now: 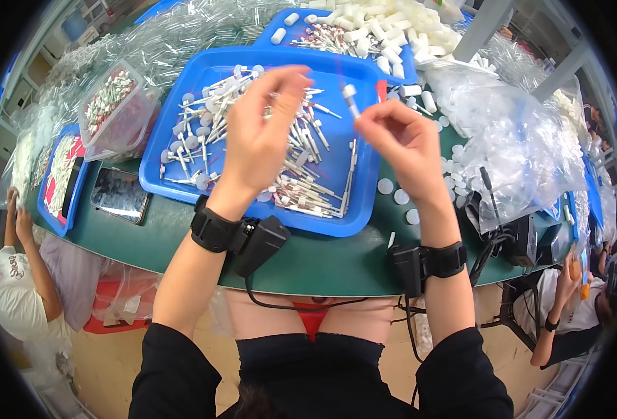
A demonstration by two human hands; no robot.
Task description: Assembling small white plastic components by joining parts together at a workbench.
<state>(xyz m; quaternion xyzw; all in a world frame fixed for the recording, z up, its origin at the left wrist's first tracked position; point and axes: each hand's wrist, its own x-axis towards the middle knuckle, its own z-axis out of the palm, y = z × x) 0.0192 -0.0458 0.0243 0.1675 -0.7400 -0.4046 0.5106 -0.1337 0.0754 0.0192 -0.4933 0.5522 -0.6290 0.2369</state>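
My right hand (402,143) pinches a small white stick-shaped piece with a wider white end (351,101) between thumb and fingertips. The piece is held upright and slightly tilted over the right side of a blue tray (365,160). Over the middle of that tray is my left hand (263,133), its fingers stretched toward the right and slightly blurred, with nothing visible in them. Below it lie many thin white sticks (308,192) with wider ends, some with reddish parts, and several translucent round discs (192,142). A few sticks are lined up along the tray's right side.
Behind stands another blue tray (291,31) with sticks and white cylinders (385,35). At left are a clear plastic tub (116,115), a phone (120,195) and a smaller blue tray (62,216). Plastic bags (511,146) and loose discs (401,197) lie right. Other people work at both sides.
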